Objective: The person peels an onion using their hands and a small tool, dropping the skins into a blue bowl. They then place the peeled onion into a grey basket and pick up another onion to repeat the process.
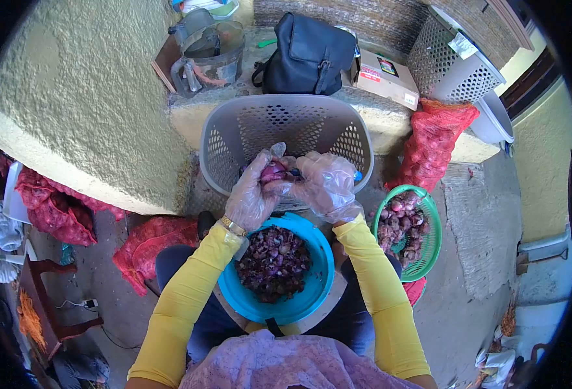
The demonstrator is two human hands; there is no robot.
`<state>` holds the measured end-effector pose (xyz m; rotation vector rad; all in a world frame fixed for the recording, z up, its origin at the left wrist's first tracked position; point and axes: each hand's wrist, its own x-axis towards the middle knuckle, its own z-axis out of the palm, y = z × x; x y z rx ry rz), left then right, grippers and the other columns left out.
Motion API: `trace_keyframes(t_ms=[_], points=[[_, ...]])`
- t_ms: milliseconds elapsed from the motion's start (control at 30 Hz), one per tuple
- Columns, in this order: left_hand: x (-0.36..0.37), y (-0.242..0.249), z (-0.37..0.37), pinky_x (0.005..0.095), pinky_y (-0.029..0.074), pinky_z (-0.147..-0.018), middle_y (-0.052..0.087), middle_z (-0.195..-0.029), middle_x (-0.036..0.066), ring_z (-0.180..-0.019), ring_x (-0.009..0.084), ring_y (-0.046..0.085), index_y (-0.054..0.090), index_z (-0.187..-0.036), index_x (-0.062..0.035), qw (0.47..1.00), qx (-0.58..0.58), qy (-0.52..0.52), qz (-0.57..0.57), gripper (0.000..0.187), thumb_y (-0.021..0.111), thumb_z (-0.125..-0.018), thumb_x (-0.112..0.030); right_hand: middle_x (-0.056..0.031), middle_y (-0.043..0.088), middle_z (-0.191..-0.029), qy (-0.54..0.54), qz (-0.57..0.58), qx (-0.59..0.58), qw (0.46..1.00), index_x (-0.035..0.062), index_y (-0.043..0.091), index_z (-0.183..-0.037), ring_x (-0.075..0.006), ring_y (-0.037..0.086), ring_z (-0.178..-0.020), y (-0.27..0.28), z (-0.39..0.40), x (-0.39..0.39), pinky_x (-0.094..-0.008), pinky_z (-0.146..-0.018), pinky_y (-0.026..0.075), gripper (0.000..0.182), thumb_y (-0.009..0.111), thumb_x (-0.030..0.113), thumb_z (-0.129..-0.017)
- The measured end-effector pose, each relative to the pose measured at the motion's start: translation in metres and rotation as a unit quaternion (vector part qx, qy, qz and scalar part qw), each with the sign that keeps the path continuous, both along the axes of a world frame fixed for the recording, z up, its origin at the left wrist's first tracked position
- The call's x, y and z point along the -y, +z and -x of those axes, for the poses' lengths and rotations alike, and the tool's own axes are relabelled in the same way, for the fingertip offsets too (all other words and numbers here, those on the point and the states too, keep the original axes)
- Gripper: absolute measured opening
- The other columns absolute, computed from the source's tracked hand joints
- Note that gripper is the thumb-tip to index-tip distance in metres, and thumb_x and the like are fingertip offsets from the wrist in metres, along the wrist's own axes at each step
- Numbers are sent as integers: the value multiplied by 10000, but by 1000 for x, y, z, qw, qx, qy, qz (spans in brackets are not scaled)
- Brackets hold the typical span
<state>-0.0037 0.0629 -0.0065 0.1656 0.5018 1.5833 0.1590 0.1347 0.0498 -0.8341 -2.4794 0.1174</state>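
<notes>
Both my hands wear clear plastic gloves over yellow sleeves. My left hand (252,192) grips a purple onion (273,172) above the blue bowl (318,285). My right hand (328,185) presses against the onion and holds a small knife with a blue handle (357,176), its blade hidden by the fingers. The blue bowl rests on my lap and is full of purple onion skins (274,262). Just beyond my hands stands a grey perforated basket (286,123).
A green basket (432,228) with unpeeled onions sits at my right. Red mesh sacks (432,142) lie right and left. On the ledge behind are a black bag (308,55), a cardboard box (386,78), a blender jug (208,55) and a white laundry basket (451,65).
</notes>
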Motion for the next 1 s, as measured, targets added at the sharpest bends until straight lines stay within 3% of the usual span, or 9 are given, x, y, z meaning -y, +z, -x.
trace_keyframes(t_ms=[33,100,233,300,433,633,700,800,1000], points=[[0,-3,2,312,606,-809,690,-1145,129,-1022,233,687,600,-1363,-35,1000,0,0,0,380,568,-1115,-322,-62,706,-795,3,-10,-11,1000,187,825,-985,-300,729,-761,0,0,0,-469,-648,538,561,768,696,-756],[1,-11,9,398,598,-945,651,-1251,140,-1117,263,648,565,-1411,-31,995,52,-53,-69,382,550,-1115,-272,-60,697,-783,6,-19,-21,1000,190,825,-987,-299,725,-755,1,0,1,-469,-650,537,558,764,696,-761],[3,-4,4,402,588,-969,641,-1269,139,-1140,279,638,553,-1424,-29,998,48,-23,-31,383,550,-1113,-253,-56,681,-806,23,-33,-2,999,177,798,-982,-304,709,-775,-1,-1,-1,-471,-671,532,556,765,684,-758],[7,8,0,343,629,-875,654,-1231,143,-1119,258,664,595,-1313,-44,1000,18,-20,-10,314,563,-1111,-281,-57,676,-816,39,-40,0,998,167,785,-979,-307,705,-786,-4,-3,-7,-473,-678,530,560,767,680,-754],[6,1,0,346,626,-870,647,-1227,137,-1098,257,661,587,-1321,-49,999,-36,2,-18,310,563,-1110,-275,-67,659,-818,72,-59,10,996,143,760,-981,-311,698,-795,-6,-5,-12,-479,-678,526,550,759,654,-777],[7,0,5,348,584,-864,612,-1242,119,-1130,241,607,563,-1369,-55,995,71,-42,-60,353,553,-1115,-300,-67,656,-812,69,-60,16,996,137,761,-998,-303,695,-779,-7,-3,-6,-471,-661,530,521,745,624,-812],[7,0,3,294,607,-798,591,-1211,126,-1128,233,588,570,-1261,-55,994,77,-31,-75,272,580,-1103,-276,-67,655,-806,62,-68,23,996,138,763,-1002,-302,695,-774,-7,-3,-5,-470,-657,530,520,742,623,-816],[3,-8,6,297,605,-784,581,-1202,130,-1121,240,584,555,-1205,-56,986,108,-53,-116,245,573,-1106,-279,-67,656,-797,59,-55,8,997,134,753,-960,-299,696,-766,-9,-2,-4,-473,-653,530,509,738,625,-823],[3,-3,4,308,595,-764,575,-1207,143,-1119,243,585,548,-1173,-54,992,96,-17,-86,274,563,-1111,-320,-74,666,-803,51,-51,5,997,128,707,-852,-300,701,-751,-11,-1,-3,-470,-637,532,501,745,626,-818]])
